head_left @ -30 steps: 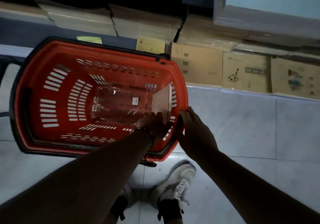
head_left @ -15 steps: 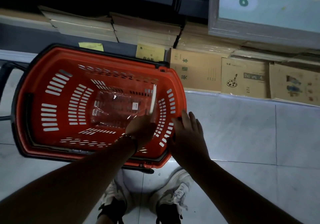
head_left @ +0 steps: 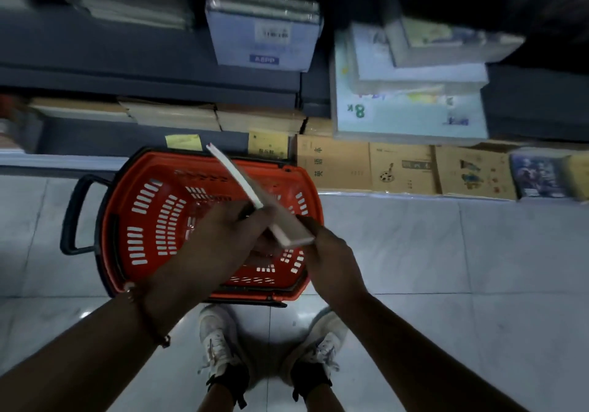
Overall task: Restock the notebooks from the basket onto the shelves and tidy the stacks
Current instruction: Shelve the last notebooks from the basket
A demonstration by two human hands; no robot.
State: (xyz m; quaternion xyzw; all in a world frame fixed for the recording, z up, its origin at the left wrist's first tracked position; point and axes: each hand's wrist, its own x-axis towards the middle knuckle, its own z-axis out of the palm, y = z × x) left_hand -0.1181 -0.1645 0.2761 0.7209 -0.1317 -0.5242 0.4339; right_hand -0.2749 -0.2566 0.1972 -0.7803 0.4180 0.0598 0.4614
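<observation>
**Notebook held edge-on above the red basket**

Both hands hold a thin stack of notebooks (head_left: 261,201) over the red basket (head_left: 153,220). The stack is seen nearly edge-on, its white page edge running from upper left, near the basket's far rim, down to the right, where a brown cover face shows. The left hand (head_left: 223,236) has its fingers curled around the stack near its middle. The right hand (head_left: 331,252) grips the lower right corner, fingers wrapped beneath it. The stack is clear of the basket, lifted above its opening.

The basket stands on the pale tiled floor (head_left: 446,268), with a dark handle (head_left: 75,217) sticking out on its left side. Its slotted red walls and bottom are in view; something clear and shiny, like plastic wrap, lies on the bottom, partly hidden behind the left hand, and I cannot tell what else is in there.

Beyond the basket, the lowest shelf (head_left: 414,193) carries a row of brown-covered notebooks (head_left: 401,169) lying flat, with a darker blue-covered one (head_left: 538,174) at the right end. Above that, stacks of tan notebooks (head_left: 178,115) sit side by side, and a large pale pad marked "8K" (head_left: 411,115) overhangs the row. Higher up rests a bluish-white wrapped pack (head_left: 264,38). Two yellow tags (head_left: 185,142) hang on the shelf edge behind the basket.

White shoes (head_left: 220,344) show at the bottom.
</observation>
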